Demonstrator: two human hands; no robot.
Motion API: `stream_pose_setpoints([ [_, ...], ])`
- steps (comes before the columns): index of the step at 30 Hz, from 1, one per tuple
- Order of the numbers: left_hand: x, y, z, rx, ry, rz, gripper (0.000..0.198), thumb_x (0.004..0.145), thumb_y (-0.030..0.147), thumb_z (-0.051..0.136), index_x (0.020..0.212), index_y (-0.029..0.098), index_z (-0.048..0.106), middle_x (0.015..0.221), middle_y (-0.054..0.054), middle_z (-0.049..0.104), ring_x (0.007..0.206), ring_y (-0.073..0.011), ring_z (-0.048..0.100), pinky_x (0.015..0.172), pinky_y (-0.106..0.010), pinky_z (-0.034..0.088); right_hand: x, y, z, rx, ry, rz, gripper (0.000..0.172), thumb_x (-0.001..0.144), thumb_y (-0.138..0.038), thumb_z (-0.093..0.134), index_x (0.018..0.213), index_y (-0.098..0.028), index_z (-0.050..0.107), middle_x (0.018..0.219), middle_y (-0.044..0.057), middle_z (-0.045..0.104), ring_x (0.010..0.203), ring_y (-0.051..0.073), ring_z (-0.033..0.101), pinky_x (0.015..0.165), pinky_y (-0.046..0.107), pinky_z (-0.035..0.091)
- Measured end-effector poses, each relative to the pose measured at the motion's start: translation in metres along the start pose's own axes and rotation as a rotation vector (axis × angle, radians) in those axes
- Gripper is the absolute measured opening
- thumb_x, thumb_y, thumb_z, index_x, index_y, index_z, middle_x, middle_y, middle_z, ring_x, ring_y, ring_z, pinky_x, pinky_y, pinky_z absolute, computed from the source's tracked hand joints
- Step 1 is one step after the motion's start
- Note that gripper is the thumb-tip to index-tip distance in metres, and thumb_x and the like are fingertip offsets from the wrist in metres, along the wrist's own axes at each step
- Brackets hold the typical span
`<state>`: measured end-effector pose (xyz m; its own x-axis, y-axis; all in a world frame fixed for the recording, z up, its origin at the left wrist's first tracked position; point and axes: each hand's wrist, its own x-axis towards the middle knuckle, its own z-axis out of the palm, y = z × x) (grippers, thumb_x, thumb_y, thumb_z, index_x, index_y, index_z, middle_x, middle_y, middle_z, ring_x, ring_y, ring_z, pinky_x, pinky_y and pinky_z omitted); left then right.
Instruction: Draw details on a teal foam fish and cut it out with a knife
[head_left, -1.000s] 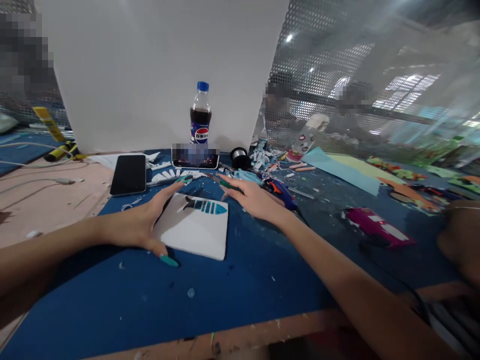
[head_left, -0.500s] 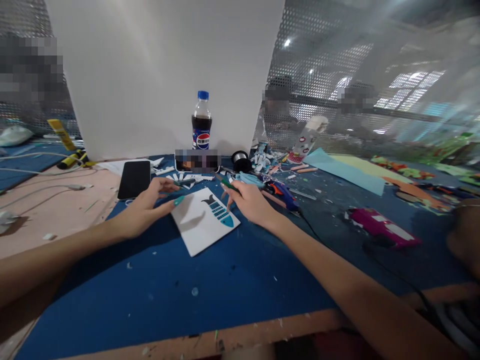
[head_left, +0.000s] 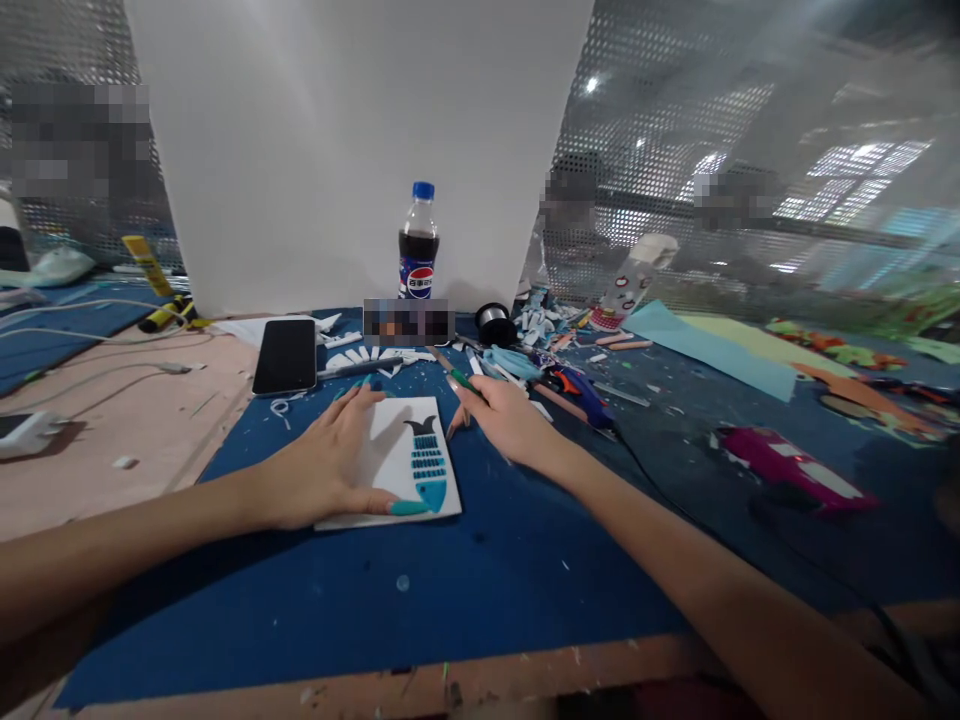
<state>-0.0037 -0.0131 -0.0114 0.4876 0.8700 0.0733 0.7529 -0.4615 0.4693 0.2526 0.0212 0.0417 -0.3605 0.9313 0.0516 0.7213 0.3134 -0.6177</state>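
Note:
My left hand (head_left: 319, 470) lies spread over a white card (head_left: 390, 425), its thumb near the head of a blue and black fish design (head_left: 429, 465). The fingers are apart, and the hand covers the card's left side. Just right of the card, my right hand (head_left: 506, 415) is closed around a slim green-handled tool (head_left: 463, 382). Its thin end points away and to the left; the exact kind of tool is too small to tell. Beyond my left fingertips, a dark pen-like stick (head_left: 360, 368) rests on the blue mat (head_left: 360, 610).
A black phone (head_left: 285, 357) lies at the left. Behind the card are a cola bottle (head_left: 418, 245), a wire spool (head_left: 495, 325) and white scraps (head_left: 544, 320). A glue gun (head_left: 581, 395) and a magenta device (head_left: 795, 465) with a cord occupy the right.
My left hand has come down flat onto the card. The card has turned, so the fish now points nearly straight toward me. My right hand still holds the green-handled tool.

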Motion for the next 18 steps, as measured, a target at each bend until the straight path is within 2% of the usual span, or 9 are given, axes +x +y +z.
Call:
stream_pose_setpoints([
  [2, 0.0, -0.002, -0.001, 0.033, -0.019, 0.037, 0.122, 0.065, 0.08, 0.063, 0.155, 0.028, 0.0, 0.162, -0.018, 0.008, 0.144, -0.052, 0.005, 0.107, -0.075, 0.023, 0.0, 0.0, 0.001, 0.053, 0.0, -0.011, 0.038, 0.101, -0.033, 0.038, 0.069, -0.018, 0.052, 0.078, 0.008, 0.071, 0.055, 0.014, 0.056, 0.057, 0.03, 0.04],
  [5, 0.0, 0.003, -0.007, 0.102, -0.122, 0.117, 0.13, 0.061, 0.082, 0.066, 0.155, 0.03, -0.006, 0.163, -0.018, 0.002, 0.141, -0.0562, -0.004, 0.105, -0.078, 0.019, 0.002, 0.004, 0.002, 0.107, -0.009, -0.047, 0.038, 0.101, -0.033, 0.038, 0.07, -0.018, 0.054, 0.08, 0.009, 0.071, 0.066, 0.016, 0.061, 0.064, 0.03, 0.042],
  [8, -0.001, 0.006, -0.015, 0.153, -0.22, 0.099, 0.132, 0.061, 0.084, 0.064, 0.155, 0.028, -0.009, 0.163, -0.018, 0.002, 0.141, -0.0558, -0.006, 0.105, -0.078, 0.02, 0.005, 0.01, 0.002, 0.136, 0.009, -0.089, 0.036, 0.101, -0.035, 0.039, 0.072, -0.018, 0.052, 0.08, 0.009, 0.071, 0.065, 0.015, 0.062, 0.064, 0.029, 0.043],
  [9, -0.001, 0.006, -0.016, 0.157, -0.218, 0.099, 0.132, 0.062, 0.085, 0.062, 0.155, 0.027, -0.011, 0.163, -0.019, 0.002, 0.142, -0.0554, -0.004, 0.105, -0.077, 0.022, 0.005, 0.013, 0.001, 0.142, 0.032, -0.109, 0.036, 0.101, -0.036, 0.04, 0.071, -0.019, 0.051, 0.078, 0.008, 0.07, 0.063, 0.015, 0.062, 0.063, 0.029, 0.043],
  [12, 0.001, 0.001, -0.017, 0.187, -0.111, 0.111, 0.127, 0.064, 0.086, 0.058, 0.156, 0.028, -0.007, 0.163, -0.017, 0.006, 0.142, -0.0553, 0.001, 0.107, -0.076, 0.018, 0.005, 0.018, -0.003, 0.143, 0.081, -0.168, 0.036, 0.1, -0.04, 0.041, 0.072, -0.02, 0.049, 0.063, 0.003, 0.063, 0.053, 0.014, 0.059, 0.06, 0.028, 0.043],
  [15, 0.003, -0.001, -0.017, 0.213, -0.147, 0.08, 0.123, 0.068, 0.087, 0.054, 0.156, 0.023, -0.004, 0.163, -0.019, 0.004, 0.143, -0.0546, 0.0, 0.108, -0.075, 0.015, 0.003, 0.02, -0.011, 0.097, 0.017, -0.158, 0.031, 0.1, -0.04, 0.042, 0.078, -0.02, 0.052, 0.052, -0.003, 0.055, 0.041, 0.012, 0.053, 0.052, 0.027, 0.042],
  [18, 0.004, 0.0, -0.018, 0.229, -0.185, 0.075, 0.121, 0.071, 0.087, 0.049, 0.156, 0.021, -0.007, 0.162, -0.019, -0.001, 0.143, -0.0529, -0.002, 0.109, -0.074, 0.012, 0.003, 0.021, -0.018, -0.045, -0.05, -0.183, 0.026, 0.099, -0.033, 0.043, 0.087, -0.018, 0.06, 0.053, -0.001, 0.059, 0.045, 0.015, 0.058, 0.053, 0.028, 0.043],
])
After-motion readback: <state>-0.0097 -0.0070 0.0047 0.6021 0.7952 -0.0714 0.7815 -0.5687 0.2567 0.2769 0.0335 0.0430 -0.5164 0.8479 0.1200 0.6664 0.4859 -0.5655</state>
